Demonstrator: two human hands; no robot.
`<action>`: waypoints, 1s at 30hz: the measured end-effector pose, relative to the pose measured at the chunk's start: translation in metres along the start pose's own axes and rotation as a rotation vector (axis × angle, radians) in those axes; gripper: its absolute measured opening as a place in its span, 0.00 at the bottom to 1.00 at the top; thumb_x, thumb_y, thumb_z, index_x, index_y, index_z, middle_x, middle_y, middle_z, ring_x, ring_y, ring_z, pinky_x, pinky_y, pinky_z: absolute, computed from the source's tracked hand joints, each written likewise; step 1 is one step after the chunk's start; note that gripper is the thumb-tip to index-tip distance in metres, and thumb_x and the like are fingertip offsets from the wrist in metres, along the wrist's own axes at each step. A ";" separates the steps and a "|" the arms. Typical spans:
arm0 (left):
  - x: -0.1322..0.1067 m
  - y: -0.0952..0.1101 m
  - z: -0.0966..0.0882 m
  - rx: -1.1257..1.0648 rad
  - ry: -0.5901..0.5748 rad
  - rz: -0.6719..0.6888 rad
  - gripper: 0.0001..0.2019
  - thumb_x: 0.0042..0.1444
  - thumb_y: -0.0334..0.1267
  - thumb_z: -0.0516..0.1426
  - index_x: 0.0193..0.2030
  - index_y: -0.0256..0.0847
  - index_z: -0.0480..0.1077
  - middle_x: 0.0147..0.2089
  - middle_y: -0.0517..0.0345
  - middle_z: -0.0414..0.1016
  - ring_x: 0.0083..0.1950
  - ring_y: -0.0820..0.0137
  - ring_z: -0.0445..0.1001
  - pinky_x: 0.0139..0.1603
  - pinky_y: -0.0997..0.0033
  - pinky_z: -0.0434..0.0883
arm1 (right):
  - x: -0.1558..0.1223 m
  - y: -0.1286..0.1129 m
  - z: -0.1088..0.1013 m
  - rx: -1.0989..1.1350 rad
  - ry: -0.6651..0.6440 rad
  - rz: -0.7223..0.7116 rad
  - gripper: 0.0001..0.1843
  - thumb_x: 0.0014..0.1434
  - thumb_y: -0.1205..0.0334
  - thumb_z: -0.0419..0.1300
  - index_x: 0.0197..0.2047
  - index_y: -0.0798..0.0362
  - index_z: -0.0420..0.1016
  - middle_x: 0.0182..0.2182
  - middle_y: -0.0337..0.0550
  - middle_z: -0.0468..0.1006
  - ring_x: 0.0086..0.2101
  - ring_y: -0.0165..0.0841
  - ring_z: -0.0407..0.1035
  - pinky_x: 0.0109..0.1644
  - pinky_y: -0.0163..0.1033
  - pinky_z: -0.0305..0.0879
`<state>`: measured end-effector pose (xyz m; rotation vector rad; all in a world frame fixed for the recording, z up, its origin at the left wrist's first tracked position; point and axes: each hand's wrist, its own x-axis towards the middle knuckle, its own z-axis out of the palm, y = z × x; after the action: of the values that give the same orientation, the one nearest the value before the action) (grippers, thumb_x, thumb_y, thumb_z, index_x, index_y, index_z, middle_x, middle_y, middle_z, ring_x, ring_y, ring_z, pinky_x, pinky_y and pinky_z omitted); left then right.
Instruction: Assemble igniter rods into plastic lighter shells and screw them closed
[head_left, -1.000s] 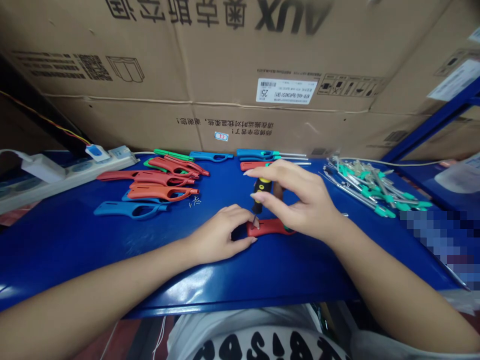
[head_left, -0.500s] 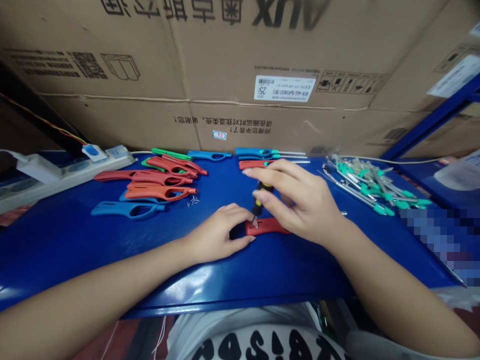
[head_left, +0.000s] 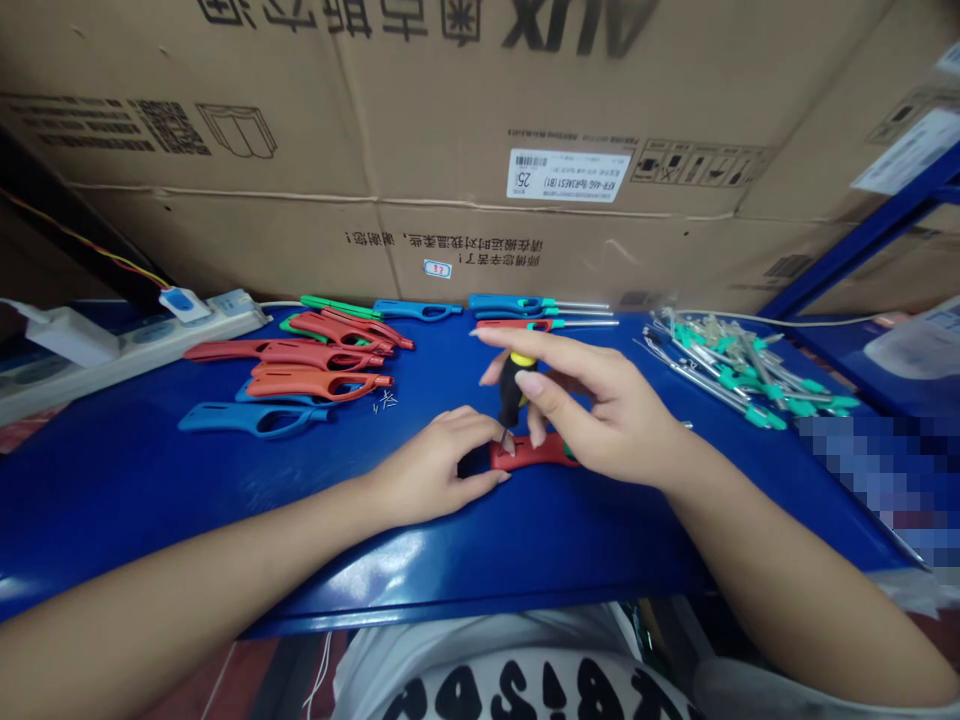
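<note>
A red lighter handle (head_left: 534, 452) lies on the blue table, its right part covered by my right hand. My left hand (head_left: 431, 468) grips the handle's left end between thumb and fingers. Between the thumb and fingers of my right hand (head_left: 619, 412) is a small screwdriver (head_left: 511, 392) with a black and yellow handle. It stands nearly upright, with its tip down at the left end of the red handle, close to my left fingertips. A bit of green shows on the red handle beneath my right hand.
To the left lie several red, orange (head_left: 309, 382), blue (head_left: 244, 417) and green handles, beside small screws (head_left: 385, 401). Lighters with metal rods (head_left: 506, 303) lie at the back. Rods with green parts (head_left: 739, 370) are heaped right. A power strip (head_left: 150, 350) and cardboard box (head_left: 420, 120) border the table.
My right hand's fingers have opened out and shifted around the screwdriver, so its yellow top now shows. My left hand and the red lighter handle stay in place.
</note>
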<state>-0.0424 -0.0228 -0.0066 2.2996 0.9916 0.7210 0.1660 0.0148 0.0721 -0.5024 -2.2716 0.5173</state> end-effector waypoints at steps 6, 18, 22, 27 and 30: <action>0.001 0.000 0.000 0.001 0.005 0.008 0.09 0.61 0.34 0.61 0.47 0.41 0.71 0.48 0.55 0.76 0.51 0.63 0.73 0.56 0.60 0.68 | -0.001 0.003 -0.001 -0.273 0.140 -0.111 0.16 0.65 0.55 0.62 0.53 0.54 0.78 0.46 0.49 0.82 0.43 0.38 0.77 0.47 0.43 0.74; 0.001 0.001 -0.001 0.000 0.015 0.011 0.09 0.61 0.35 0.62 0.48 0.41 0.72 0.48 0.55 0.77 0.51 0.63 0.72 0.56 0.61 0.68 | 0.002 0.008 -0.002 -0.168 0.161 -0.090 0.11 0.66 0.59 0.61 0.49 0.52 0.80 0.44 0.46 0.82 0.41 0.35 0.76 0.49 0.43 0.73; 0.001 0.002 -0.001 0.000 0.012 0.009 0.09 0.61 0.35 0.62 0.47 0.41 0.72 0.48 0.55 0.77 0.51 0.63 0.73 0.55 0.61 0.69 | 0.002 0.003 -0.003 0.071 0.028 0.012 0.18 0.71 0.66 0.51 0.59 0.51 0.74 0.46 0.45 0.81 0.38 0.30 0.76 0.46 0.39 0.74; 0.001 0.001 -0.001 -0.004 0.010 0.003 0.09 0.61 0.35 0.62 0.47 0.41 0.72 0.49 0.54 0.77 0.51 0.62 0.73 0.56 0.58 0.69 | 0.001 0.007 -0.003 -0.132 0.144 -0.131 0.11 0.63 0.58 0.64 0.48 0.50 0.80 0.36 0.41 0.82 0.33 0.31 0.76 0.43 0.39 0.74; 0.002 0.000 -0.001 -0.020 0.013 -0.003 0.09 0.60 0.36 0.63 0.47 0.41 0.72 0.47 0.54 0.78 0.51 0.62 0.73 0.55 0.59 0.69 | 0.001 0.007 -0.004 -0.168 0.136 -0.181 0.13 0.67 0.61 0.58 0.52 0.51 0.78 0.44 0.47 0.82 0.46 0.37 0.76 0.51 0.43 0.74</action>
<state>-0.0414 -0.0212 -0.0053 2.2783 0.9891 0.7416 0.1700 0.0221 0.0716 -0.3961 -2.2132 0.1964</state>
